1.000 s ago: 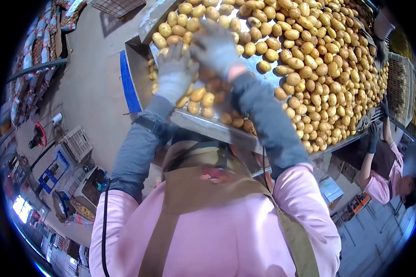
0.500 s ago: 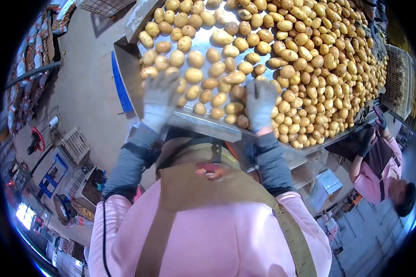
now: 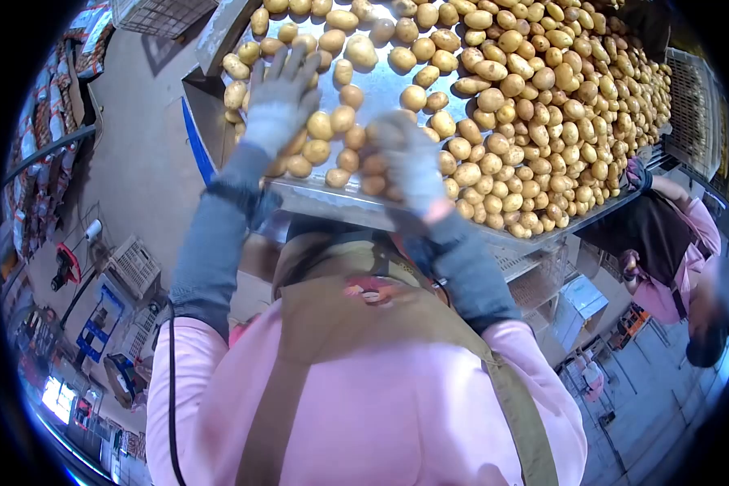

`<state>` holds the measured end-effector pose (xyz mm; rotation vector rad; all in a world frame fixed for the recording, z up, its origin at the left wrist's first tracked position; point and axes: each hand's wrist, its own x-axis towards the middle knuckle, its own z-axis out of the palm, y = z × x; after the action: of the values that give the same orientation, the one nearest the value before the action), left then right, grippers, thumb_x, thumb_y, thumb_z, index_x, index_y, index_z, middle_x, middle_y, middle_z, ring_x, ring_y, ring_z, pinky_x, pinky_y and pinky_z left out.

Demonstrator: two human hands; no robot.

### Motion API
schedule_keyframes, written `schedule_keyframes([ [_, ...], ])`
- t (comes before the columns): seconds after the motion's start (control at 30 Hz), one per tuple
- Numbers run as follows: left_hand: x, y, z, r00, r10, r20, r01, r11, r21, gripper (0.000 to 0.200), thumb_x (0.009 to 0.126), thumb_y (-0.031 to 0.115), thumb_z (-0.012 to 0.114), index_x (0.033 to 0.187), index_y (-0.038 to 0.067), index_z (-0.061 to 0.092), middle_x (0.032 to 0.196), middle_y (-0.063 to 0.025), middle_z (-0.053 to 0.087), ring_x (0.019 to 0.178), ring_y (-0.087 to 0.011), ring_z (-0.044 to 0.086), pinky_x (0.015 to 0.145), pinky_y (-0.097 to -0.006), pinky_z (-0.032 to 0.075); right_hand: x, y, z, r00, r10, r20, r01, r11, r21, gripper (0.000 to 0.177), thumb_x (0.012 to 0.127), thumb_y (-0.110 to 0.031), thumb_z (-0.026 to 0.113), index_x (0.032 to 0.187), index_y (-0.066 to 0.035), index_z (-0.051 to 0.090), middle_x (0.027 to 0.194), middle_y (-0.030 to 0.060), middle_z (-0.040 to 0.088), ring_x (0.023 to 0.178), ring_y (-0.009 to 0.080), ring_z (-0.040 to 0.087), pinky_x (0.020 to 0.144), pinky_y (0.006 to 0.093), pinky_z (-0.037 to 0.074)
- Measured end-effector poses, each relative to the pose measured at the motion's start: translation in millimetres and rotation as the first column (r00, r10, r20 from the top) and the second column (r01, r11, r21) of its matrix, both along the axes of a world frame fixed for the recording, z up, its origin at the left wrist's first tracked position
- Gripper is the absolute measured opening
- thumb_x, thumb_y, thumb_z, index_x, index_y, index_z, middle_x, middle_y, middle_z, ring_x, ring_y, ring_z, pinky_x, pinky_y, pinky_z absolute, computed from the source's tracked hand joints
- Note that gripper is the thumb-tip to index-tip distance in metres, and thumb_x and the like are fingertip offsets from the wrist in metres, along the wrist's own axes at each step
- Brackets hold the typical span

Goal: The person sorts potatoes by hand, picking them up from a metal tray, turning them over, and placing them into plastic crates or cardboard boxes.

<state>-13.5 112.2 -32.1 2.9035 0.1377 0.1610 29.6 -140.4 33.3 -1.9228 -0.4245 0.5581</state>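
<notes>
Left hand [image 3: 280,105] kept spread and unclenched over potatoes [image 3: 573,108] on table [image 3: 377,81], cannot tell right hand's [image 3: 407,158] grip for blur; might spill some over near lip [image 3: 332,206] by sweeping too hard.

Right hand [image 3: 407,158] is appearing blurred, its grip unreadable; left hand [image 3: 281,97] is partly hiding potatoes [image 3: 319,125]; top edge is cutting off crate [image 3: 158,14].

So the potatoes [image 3: 571,101] are spread across the table [image 3: 328,200], heaped up mostly on the right. Crates [image 3: 692,113] stand right of the heap, a co-worker [image 3: 652,223] beside it, sacks [image 3: 44,146] way off left.
</notes>
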Motion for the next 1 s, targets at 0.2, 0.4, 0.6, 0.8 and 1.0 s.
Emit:
schedule_keyframes([
  [0.2,-73,-64,33,0.998,0.036,0.055,-0.015,0.939,-0.343,0.046,0.090,0.017,0.067,0.135,0.010,0.061,0.142,-0.0151,0.056,0.134,-0.0378,0.049,0.114,-0.0548,0.033,-13,-130,4,0.867,-0.465,-0.178,0.464,0.884,-0.051,0.030,0.105,-0.031,0.055,0.106,-0.004,0.065,0.092,-0.0014,0.062,0.078,0.0079,0.055,0.068,0.0238,0.047],
  [0.4,-36,-74,18,0.998,-0.049,-0.039,0.048,0.999,-0.022,0.054,0.094,0.036,0.063,0.144,0.019,0.054,0.149,-0.0121,0.051,0.139,-0.0327,0.046,0.119,-0.0519,0.026,-31,-70,-6,0.749,0.244,0.616,0.081,0.889,-0.451,0.024,0.089,-0.017,0.062,0.110,-0.007,0.067,0.095,0.0145,0.066,0.099,0.0355,0.061,0.091,0.0485,0.046],
  [0.6,-71,-47,33,0.983,0.146,0.114,-0.104,0.944,-0.314,0.039,0.091,0.013,0.069,0.129,0.009,0.065,0.133,-0.0140,0.062,0.125,-0.0328,0.056,0.106,-0.0432,0.044,57,-55,-16,0.702,0.201,0.683,0.145,0.899,-0.413,0.027,0.085,-0.018,0.067,0.112,-0.013,0.067,0.101,0.0115,0.069,0.092,0.0336,0.064,0.081,0.0463,0.051],
  [0.8,-74,-101,45,0.993,0.074,0.095,-0.016,0.864,-0.504,0.022,0.093,0.010,0.067,0.114,0.008,0.070,0.111,-0.0147,0.069,0.103,-0.0328,0.065,0.092,-0.0410,0.051,117,3,-60,0.811,0.181,0.556,0.140,0.863,-0.485,0.028,0.087,-0.023,0.070,0.112,-0.011,0.067,0.103,0.0164,0.067,0.098,0.0344,0.066,0.090,0.0473,0.053],
  [1.0,-48,-70,40,0.964,0.257,0.070,-0.163,0.776,-0.609,0.021,0.097,0.012,0.065,0.116,0.006,0.070,0.102,-0.0151,0.071,0.097,-0.0242,0.069,0.087,-0.0344,0.053,52,-54,13,0.936,-0.352,-0.011,0.352,0.933,0.072,0.016,0.096,-0.017,0.059,0.094,-0.002,0.062,0.083,0.0152,0.062,0.076,0.0258,0.061,0.068,0.0373,0.048],
])
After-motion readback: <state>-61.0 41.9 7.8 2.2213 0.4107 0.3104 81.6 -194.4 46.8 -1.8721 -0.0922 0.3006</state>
